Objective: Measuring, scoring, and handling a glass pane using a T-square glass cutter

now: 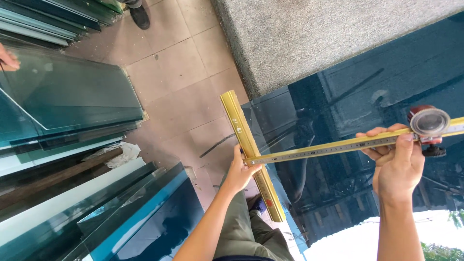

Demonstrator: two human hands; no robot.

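Leaning at the far left, stacked glass sheets (67, 101) rest against one another on the tiled floor (179, 82), with another person's hand (8, 59) touching the top edge of one sheet. A crumpled white rag (121, 153) lies at the foot of the stack. Toward centre, the left hand (240, 170) is closed around the brass crossbar (251, 154) of a T-square glass cutter, which sits against the near edge of the dark tinted glass pane (348, 116). The yellow graduated rail (328, 149) runs rightward across the pane. The right hand (398, 162) grips this rail from below, fingers wrapped, just beside the round red cutter head (429, 123). Grey carpeted table surface (314, 38) lies beyond the pane.
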